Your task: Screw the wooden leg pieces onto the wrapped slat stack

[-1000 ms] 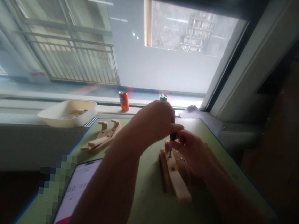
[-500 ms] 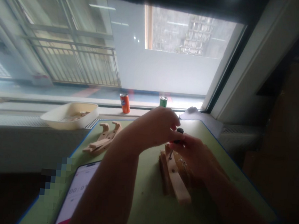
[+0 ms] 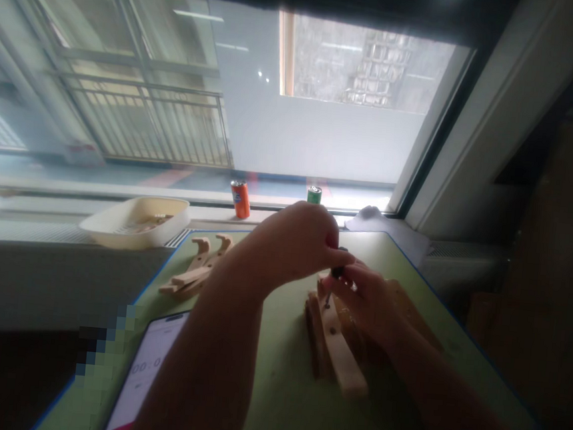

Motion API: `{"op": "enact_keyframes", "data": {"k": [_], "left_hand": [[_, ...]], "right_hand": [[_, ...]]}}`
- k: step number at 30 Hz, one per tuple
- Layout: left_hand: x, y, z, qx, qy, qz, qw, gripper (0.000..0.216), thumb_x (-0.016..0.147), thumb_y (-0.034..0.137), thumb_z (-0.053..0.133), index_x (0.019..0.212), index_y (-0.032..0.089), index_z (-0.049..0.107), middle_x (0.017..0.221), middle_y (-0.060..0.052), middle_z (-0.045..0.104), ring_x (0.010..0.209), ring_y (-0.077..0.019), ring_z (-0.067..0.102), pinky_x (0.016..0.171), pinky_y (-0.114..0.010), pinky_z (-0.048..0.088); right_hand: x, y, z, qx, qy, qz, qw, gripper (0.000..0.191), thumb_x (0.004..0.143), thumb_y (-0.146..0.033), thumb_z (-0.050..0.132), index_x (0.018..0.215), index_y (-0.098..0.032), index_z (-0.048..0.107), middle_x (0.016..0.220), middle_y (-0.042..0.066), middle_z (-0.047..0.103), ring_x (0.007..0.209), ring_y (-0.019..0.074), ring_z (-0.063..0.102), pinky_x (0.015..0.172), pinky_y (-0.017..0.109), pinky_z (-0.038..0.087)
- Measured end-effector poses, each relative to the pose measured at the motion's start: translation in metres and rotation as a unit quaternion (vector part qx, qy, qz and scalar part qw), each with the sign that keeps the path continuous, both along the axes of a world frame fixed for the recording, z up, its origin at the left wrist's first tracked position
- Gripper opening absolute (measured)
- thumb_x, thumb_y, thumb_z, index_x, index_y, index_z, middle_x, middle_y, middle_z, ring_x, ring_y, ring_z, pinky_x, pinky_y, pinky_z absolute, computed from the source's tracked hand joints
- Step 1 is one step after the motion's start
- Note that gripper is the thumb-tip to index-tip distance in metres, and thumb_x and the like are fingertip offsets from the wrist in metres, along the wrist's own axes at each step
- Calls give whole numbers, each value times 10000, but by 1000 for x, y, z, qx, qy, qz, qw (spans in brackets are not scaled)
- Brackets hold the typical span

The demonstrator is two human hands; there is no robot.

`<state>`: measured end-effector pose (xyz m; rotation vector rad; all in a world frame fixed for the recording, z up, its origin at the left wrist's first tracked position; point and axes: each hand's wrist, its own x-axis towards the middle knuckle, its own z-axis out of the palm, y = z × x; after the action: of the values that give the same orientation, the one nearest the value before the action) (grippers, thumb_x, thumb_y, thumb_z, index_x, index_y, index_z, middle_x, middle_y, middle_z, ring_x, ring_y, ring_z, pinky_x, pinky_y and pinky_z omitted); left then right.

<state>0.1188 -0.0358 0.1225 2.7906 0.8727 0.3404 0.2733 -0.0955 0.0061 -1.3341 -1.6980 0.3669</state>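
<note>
A screwdriver (image 3: 338,271) with a dark handle stands nearly upright, its shaft reaching down to a hole in a pale wooden piece (image 3: 339,353). My left hand (image 3: 309,237) curls over the top of the handle, its fingers closed on it. Lower down, my right hand (image 3: 367,296) pinches the screwdriver around the bottom of the handle. The wooden piece lies on further brown wooden parts (image 3: 314,331), and a second hole shows nearer to me. Part of the wood to the right is hidden behind my right hand and forearm.
Curved wooden pieces (image 3: 201,268) lie at the table's left, beyond a phone (image 3: 148,363) showing a timer. A cream basin (image 3: 135,225), an orange can (image 3: 240,199) and a green can (image 3: 313,194) stand along the window sill. A pale cloth (image 3: 390,231) lies behind the green table (image 3: 281,388).
My left hand's fingers have closed in on the top of the screwdriver handle, where they were more lifted and apart before. The wooden pieces have stayed in place.
</note>
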Motion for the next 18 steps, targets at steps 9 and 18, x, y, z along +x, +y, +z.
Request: {"op": "enact_keyframes", "data": {"k": [9,18], "left_hand": [[0,-8,-2,37,-12,11,999,331,797,413,424,655,203,638,552,33,571,471,-68,436,497,-231,267],[8,10,-9,23,-7,-3,1000,377,829,411,376,705,185,652,593,16,591,502,-70,446,517,-223,282]], "right_hand": [[0,-3,2,-6,8,35,999,172,851,-313,484,830,-191,603,799,35,591,745,156,538,631,290,420],[2,2,-2,21,2,-34,999,164,833,-330,526,896,-229,640,808,21,594,718,147,537,597,279,412]]}}
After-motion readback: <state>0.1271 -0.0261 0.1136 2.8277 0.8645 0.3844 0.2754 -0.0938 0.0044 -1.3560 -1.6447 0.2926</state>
